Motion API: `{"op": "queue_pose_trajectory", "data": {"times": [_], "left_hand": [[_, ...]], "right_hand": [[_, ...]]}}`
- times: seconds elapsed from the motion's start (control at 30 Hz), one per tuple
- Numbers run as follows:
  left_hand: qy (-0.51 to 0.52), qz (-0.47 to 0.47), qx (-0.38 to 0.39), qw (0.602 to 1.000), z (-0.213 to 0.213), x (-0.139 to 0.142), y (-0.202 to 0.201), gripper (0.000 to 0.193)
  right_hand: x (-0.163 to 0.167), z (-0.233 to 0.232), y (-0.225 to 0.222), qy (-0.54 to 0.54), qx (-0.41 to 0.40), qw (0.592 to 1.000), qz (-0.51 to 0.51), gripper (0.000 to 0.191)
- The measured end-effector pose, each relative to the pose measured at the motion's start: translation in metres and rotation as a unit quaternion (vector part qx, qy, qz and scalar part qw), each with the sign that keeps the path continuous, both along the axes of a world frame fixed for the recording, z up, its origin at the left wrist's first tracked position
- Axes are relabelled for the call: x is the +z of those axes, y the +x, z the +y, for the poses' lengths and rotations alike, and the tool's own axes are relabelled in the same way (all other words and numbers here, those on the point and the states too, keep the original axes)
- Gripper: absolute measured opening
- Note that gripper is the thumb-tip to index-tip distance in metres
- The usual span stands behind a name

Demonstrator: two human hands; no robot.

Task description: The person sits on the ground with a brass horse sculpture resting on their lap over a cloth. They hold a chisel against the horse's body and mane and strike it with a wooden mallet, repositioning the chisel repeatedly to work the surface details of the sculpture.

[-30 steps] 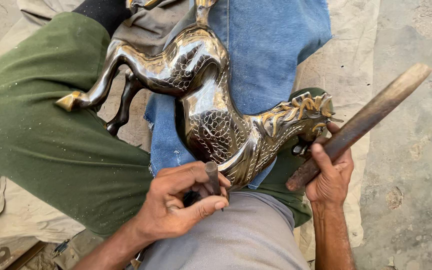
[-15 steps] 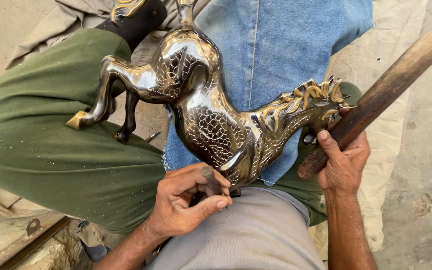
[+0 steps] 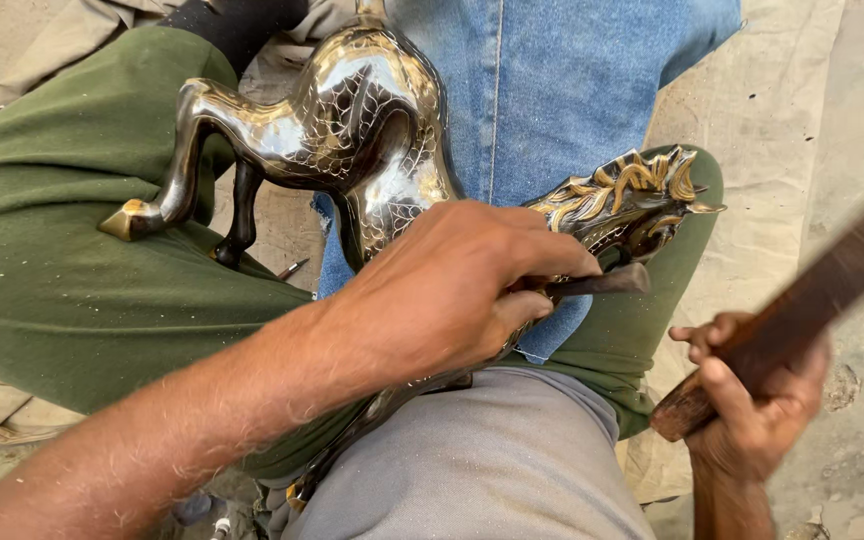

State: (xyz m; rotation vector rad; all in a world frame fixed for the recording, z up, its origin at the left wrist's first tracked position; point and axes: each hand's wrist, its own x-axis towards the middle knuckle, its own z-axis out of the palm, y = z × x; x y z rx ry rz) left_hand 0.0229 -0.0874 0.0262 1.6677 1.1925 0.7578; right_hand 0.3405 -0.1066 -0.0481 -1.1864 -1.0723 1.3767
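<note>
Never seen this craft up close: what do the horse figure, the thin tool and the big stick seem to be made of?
The horse figure looks like polished metal, perhaps brass: mirror-like glints, engraved scales, golden mane. The thin tool in the left hand looks like dark, dull metal, likely steel. The stick gripped by the right hand looks like worn brown wood, though it is blurred.

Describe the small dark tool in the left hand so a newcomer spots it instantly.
Start at the shiny metal horse lying across the lap. The left hand rests below its gold mane; the dark punch pokes out from its fingers. It is thin and metal, unlike the thick wooden stick.
</note>
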Motion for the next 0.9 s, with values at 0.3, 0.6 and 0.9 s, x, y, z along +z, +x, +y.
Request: {"op": "queue_pose_trajectory", "data": {"times": [0.3,0.6,0.9], "left_hand": [[-0.018,0.033,-0.078,0.996,0.021,-0.010,0.002,0.053],[0.032,0.107,-0.102,0.989,0.019,-0.016,0.013,0.027],[0.082,0.110,-0.158,0.978,0.020,-0.019,0.017,0.027]], "right_hand": [[-0.013,-0.033,0.031,-0.111,0.089,0.942,-0.303,0.033],[-0.015,-0.056,0.015,-0.186,0.088,0.921,-0.332,0.018],[-0.019,-0.063,0.010,-0.044,0.016,0.934,-0.354,0.021]]}}
